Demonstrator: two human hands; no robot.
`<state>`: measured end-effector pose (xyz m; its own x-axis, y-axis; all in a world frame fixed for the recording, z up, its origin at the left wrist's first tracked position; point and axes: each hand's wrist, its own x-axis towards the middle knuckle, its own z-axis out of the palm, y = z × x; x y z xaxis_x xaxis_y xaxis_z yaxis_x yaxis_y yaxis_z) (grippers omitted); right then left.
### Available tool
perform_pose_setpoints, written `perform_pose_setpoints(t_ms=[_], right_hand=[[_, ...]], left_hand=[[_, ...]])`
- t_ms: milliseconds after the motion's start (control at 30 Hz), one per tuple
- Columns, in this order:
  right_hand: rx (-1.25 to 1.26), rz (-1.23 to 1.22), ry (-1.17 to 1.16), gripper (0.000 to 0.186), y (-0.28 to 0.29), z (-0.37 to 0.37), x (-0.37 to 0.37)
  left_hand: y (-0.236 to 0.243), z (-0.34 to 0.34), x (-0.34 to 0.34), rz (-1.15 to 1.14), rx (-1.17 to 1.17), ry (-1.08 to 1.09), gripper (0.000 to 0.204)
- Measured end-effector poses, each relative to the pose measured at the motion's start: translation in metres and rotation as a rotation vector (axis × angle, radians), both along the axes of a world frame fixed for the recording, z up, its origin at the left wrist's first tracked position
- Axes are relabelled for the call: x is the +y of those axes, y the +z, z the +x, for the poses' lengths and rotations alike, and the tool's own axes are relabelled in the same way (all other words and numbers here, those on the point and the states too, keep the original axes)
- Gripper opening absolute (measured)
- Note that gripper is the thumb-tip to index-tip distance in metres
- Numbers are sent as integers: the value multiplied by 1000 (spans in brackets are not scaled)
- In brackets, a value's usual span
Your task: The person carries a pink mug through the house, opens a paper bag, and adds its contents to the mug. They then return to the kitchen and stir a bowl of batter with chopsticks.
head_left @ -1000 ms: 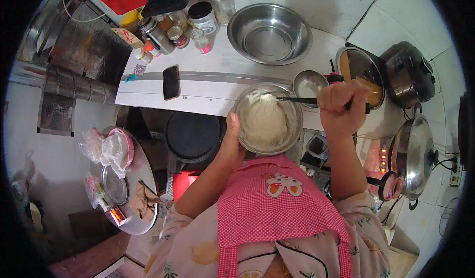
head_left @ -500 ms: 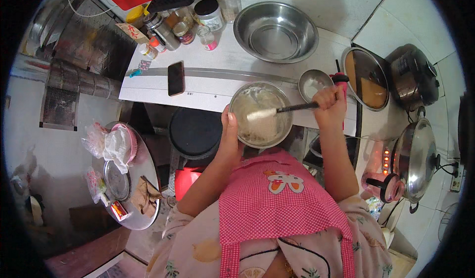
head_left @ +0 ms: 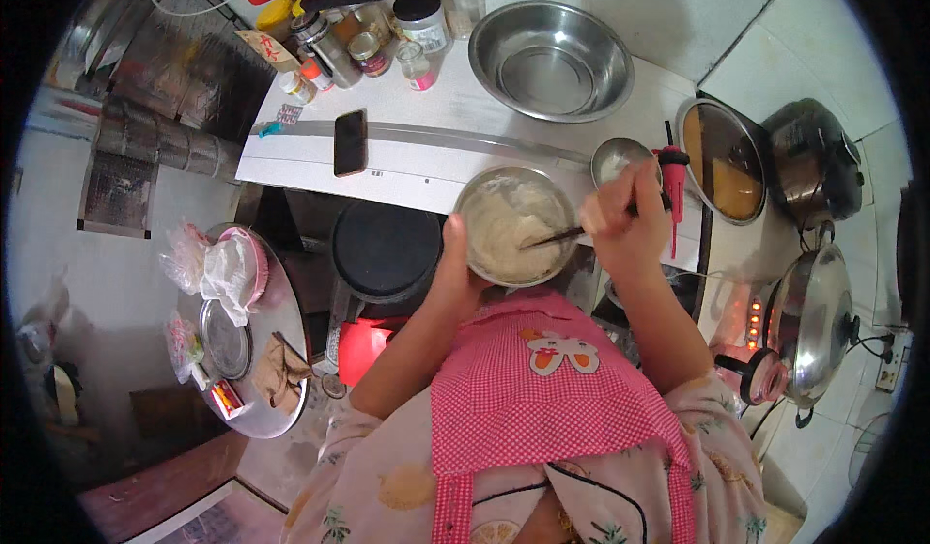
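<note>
A steel mixing bowl (head_left: 465,253) holds pale, thick batter (head_left: 513,229) with a drier, floury-looking patch at the top. My left hand (head_left: 455,263) grips its left side, thumb along the rim and the other fingers hidden beneath. My right hand (head_left: 625,210) is closed round dark chopsticks (head_left: 562,238) slanting down into the batter; their tips are sunk in it. Behind that hand, partly covered, is a small steel bowl (head_left: 612,156) with a little white powder inside.
A large steel basin (head_left: 550,64), a phone (head_left: 351,143) and several jars (head_left: 421,26) stand on the white counter. To the right are a pink-handled tool (head_left: 675,195), a basin of brown liquid (head_left: 731,171), a cooker (head_left: 814,156) and a lidded pan (head_left: 814,311). A black pan (head_left: 386,251) sits lower left.
The chopsticks, raised with pale batter on their end before, now dip into the batter. My right hand has come down and left, nearer the bowl. The view has shifted slightly.
</note>
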<state>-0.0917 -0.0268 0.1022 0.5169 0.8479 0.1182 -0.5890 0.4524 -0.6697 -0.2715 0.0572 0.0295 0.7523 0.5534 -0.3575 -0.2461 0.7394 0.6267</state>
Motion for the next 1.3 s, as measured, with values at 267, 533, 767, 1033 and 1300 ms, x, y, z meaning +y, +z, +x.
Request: perform_pose_setpoints(t_ms=[267, 533, 767, 1033, 1300], right_hand=[[-87, 86, -44, 39, -3, -8, -14], [-547, 116, 94, 40, 18, -12, -30], [-287, 109, -18, 40, 9, -1, -18], [-401, 257, -52, 45, 43, 22, -19], [-300, 532, 70, 48, 106, 35, -17]], left_hand=[[5, 8, -12, -130, -187, -87, 75], [17, 8, -21, -157, -14, -96, 76], [-8, 13, -21, -92, 83, -69, 70], [24, 11, 7, 41, -34, 29, 73], [31, 5, 24, 265, -125, 87, 69]])
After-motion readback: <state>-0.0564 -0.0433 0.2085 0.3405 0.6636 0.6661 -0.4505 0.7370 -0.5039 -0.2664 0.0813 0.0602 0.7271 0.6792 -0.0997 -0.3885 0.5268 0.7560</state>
